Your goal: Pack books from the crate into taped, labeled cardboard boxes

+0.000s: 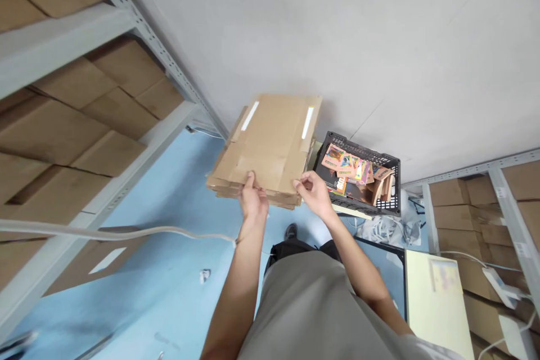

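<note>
A stack of flattened cardboard (274, 152) lies against the wall, its top sheet bearing two white strips. My left hand (253, 197) grips the near edge of the cardboard, thumb on top and fingers curled at the edge. At the near right corner, my right hand (313, 191) pinches the top sheet between thumb and fingers. Just right of the stack, a black plastic crate (379, 156) holds colourful printed cards and small boxes.
Shelves of cardboard boxes (50, 129) rise on the left, with more boxes (459, 225) on the right. A white cable (169, 229) crosses the left side. A pale yellow board (439, 309) is at lower right, near plastic bags (392, 230).
</note>
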A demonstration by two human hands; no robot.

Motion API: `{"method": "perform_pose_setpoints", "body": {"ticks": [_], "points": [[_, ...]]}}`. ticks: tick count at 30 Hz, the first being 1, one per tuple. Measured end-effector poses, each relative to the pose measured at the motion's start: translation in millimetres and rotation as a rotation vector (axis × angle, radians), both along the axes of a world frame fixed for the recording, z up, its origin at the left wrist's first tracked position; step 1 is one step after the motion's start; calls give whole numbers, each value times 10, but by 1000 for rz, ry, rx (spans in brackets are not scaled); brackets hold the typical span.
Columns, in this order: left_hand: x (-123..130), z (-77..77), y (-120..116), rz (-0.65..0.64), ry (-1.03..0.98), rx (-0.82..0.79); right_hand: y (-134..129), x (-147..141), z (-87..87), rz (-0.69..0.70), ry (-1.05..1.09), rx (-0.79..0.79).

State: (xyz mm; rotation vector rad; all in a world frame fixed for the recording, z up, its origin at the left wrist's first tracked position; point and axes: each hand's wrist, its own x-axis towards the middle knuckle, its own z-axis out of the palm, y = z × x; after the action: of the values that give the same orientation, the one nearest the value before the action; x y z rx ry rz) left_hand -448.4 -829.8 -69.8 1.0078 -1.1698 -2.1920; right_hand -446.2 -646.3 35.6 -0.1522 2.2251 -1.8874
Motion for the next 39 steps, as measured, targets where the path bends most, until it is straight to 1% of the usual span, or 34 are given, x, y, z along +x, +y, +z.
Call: {"method": "perform_pose_setpoints", "body": {"ticks": [1, 3, 6, 8, 10, 12, 13, 15, 17, 18, 20, 23, 26, 29, 31, 33, 36, 38, 39], "points": [[10, 78, 71, -50, 39, -25, 125, 107, 10, -43, -2, -6], [14, 259, 292, -161, 117, -37, 403, 316, -9, -146, -35, -20], [-11, 509, 788, -334, 177, 8, 869, 616, -100, -312, -101, -34], [-25, 611, 1171, -488, 183, 29, 1224, 823, -161, -425, -133, -2], [-17, 654, 1552, -649, 175, 33, 1639, 1057, -186, -575, -145, 63], [18, 663, 1913, -809, 174, 20, 2126, 1345, -149, -804, -111, 167], [49, 663, 2087, -890, 178, 16, 2391, 1517, -106, -946, -74, 239], [140, 670, 2432, -1060, 182, 7, 2938, 1923, 10, -1225, 15, 432], [280, 693, 2791, -1232, 185, -6, 3466, 2394, 122, -1451, 93, 609], [370, 708, 2980, -1312, 190, -19, 3710, 2642, 158, -1536, 115, 666], [584, 735, 3380, -1452, 216, -48, 4143, 3141, 174, -1650, 118, 723], [956, 741, 4021, -1615, 252, -73, 4649, 3838, 75, -1709, 51, 693], [1323, 697, 4680, -1765, 275, -101, 5020, 4465, -68, -1722, -13, 583], [1649, 613, 5340, -1886, 335, -155, 5294, 5052, -177, -1756, -29, 465], [1852, 539, 5764, -1929, 392, -206, 5424, 5421, -238, -1804, -26, 403], [2043, 452, 6147, -1936, 447, -300, 5507, 5748, -312, -1856, -28, 368], [2292, 293, 6602, -1903, 505, -517, 5542, 6098, -486, -1921, -66, 364], [2424, 170, 6830, -1907, 521, -623, 5518, 6220, -641, -1984, -98, 360], [2480, 105, 6930, -1926, 524, -647, 5497, 6252, -724, -2020, -115, 358]]}}
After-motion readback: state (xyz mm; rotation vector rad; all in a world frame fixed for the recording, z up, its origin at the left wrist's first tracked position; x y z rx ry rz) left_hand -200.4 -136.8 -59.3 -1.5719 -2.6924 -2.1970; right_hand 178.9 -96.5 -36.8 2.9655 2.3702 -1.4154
